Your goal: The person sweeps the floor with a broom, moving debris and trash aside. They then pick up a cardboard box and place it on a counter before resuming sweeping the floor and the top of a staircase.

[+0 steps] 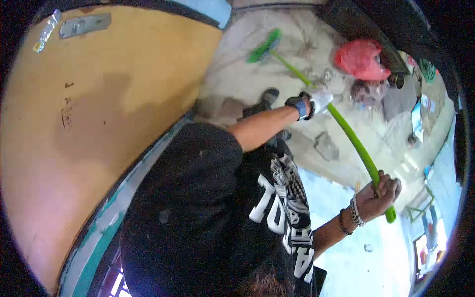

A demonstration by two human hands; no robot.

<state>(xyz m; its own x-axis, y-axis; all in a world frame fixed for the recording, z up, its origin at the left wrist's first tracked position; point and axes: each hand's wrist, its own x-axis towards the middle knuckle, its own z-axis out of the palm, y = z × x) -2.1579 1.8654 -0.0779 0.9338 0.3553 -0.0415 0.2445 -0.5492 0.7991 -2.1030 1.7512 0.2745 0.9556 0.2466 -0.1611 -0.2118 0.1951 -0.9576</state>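
A long green broom handle (352, 138) runs diagonally across the view, its green-bristled head (264, 47) resting on the floor at the top. My left hand (320, 100), in a white glove with a dark watch at the wrist, is closed around the upper part of the handle. Lower right, my right hand (385, 194), bare and with beaded bracelets, grips the handle near its free end. The handle's tip sticks out just below the fingers.
A red plastic bag (363, 59) and a clear plastic bag (370, 92) lie on the floor at the upper right. A tan wall (123, 99) fills the left side. A green metal frame (420, 210) stands at the far right.
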